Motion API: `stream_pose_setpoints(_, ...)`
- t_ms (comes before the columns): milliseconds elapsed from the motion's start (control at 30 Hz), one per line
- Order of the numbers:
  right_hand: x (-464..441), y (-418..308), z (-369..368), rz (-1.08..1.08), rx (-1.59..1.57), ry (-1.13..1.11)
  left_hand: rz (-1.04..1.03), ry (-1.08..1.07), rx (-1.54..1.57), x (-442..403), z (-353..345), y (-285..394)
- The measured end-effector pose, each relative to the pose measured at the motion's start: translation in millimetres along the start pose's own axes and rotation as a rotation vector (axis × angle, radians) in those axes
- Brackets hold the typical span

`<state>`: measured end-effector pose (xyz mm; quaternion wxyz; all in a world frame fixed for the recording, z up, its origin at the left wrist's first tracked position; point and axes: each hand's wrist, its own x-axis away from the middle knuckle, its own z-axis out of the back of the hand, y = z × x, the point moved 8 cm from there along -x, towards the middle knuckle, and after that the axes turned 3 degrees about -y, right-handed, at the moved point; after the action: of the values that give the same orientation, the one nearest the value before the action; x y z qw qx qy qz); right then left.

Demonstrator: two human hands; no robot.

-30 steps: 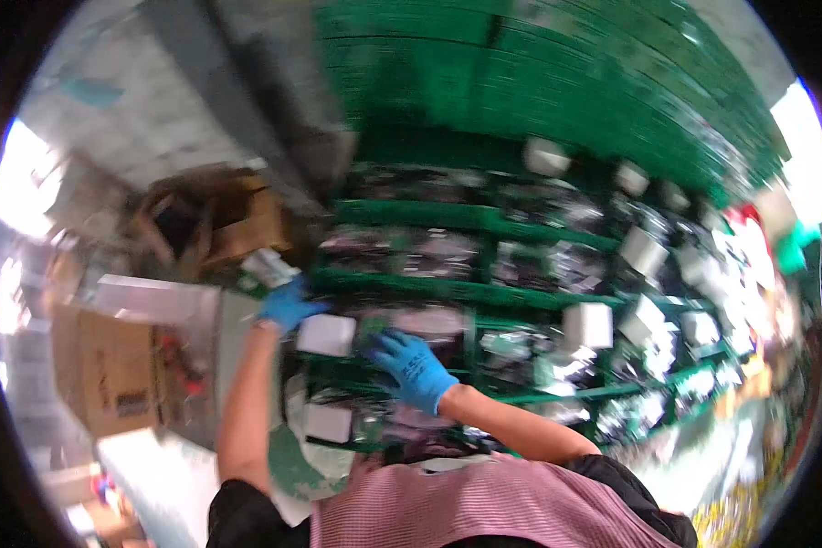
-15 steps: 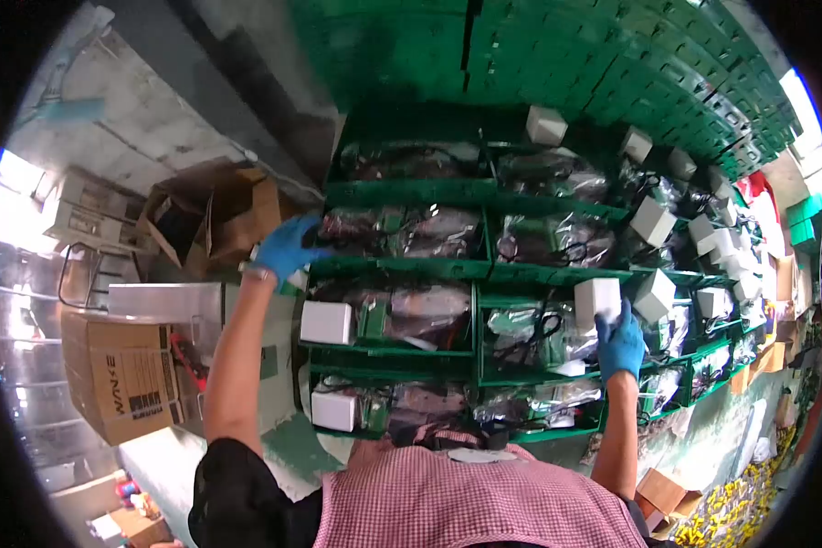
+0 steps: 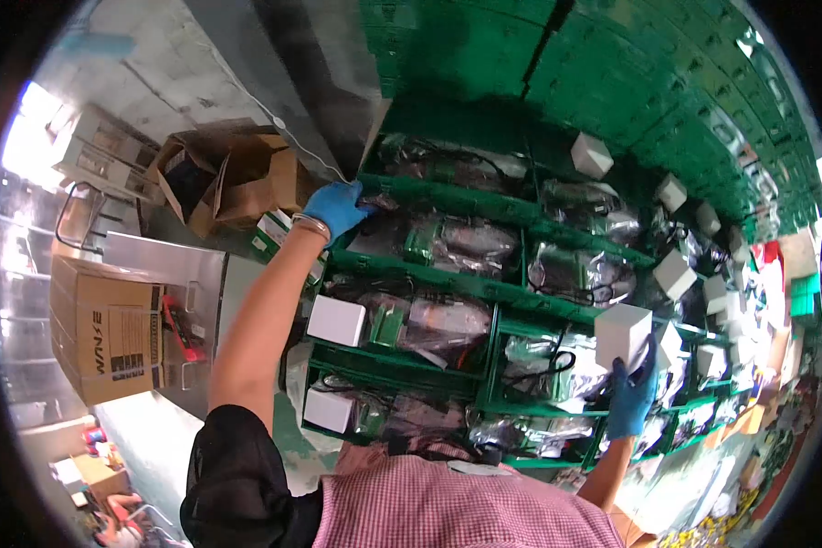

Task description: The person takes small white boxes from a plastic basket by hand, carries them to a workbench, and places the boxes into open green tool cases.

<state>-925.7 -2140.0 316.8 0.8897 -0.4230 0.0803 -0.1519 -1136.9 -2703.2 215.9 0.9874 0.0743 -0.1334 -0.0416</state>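
My left hand (image 3: 336,210), in a blue glove, is at the left end of a green compartment in the second row from the back. Its fingers are closed on the corner of a clear plastic bag (image 3: 470,245) that has a green piece and dark parts inside. My right hand (image 3: 634,397), also gloved in blue, grips a white box (image 3: 622,336) from its near side, above the bagged parts (image 3: 543,370). Two more white boxes, one at the third row's left end (image 3: 336,321) and one at the front row's left end (image 3: 328,410), stand beside bagged parts.
Green compartment walls (image 3: 411,358) separate the rows. Several white boxes, one at the back (image 3: 592,155), stand on the right side. Open cardboard boxes (image 3: 256,187) are at left, beyond a closed carton (image 3: 105,333) and a metal cabinet (image 3: 178,260). A green wall (image 3: 484,46) rises behind.
My left hand has moved right and closed on the bag's corner. The white box in my right hand has risen toward me. The view has tilted.
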Motion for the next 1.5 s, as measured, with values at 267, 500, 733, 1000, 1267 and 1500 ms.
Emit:
stream_pose_setpoints(267,-3.3,-167.9,-202.2,0.326,-0.374,-0.513,0.025,0.012,0.039,-9.6,-1.1,-2.0)
stream_pose_setpoints(500,-20.1,-241.6,-350.5,0.796,0.355,-0.78,-0.044,0.049,0.213,-10.2,-11.3,-21.7)
stream_pose_setpoints(733,3.1,-217.3,-403.3,0.874,0.376,-0.713,0.096,0.026,0.368,16.0,-12.0,-53.0)
stream_pose_setpoints(1000,17.9,-147.1,-220.9,0.796,0.12,-0.485,0.06,0.205,0.604,-30.1,-59.6,-126.2)
stream_pose_setpoints(1267,-33.6,34.6,45.5,0.118,0.71,0.115,-0.072,0.265,0.357,-63.7,14.8,-41.8)
stream_pose_setpoints(1500,-64.2,204.2,76.5,-0.393,0.719,0.271,-0.138,-0.006,-0.025,-101.1,38.3,15.6)
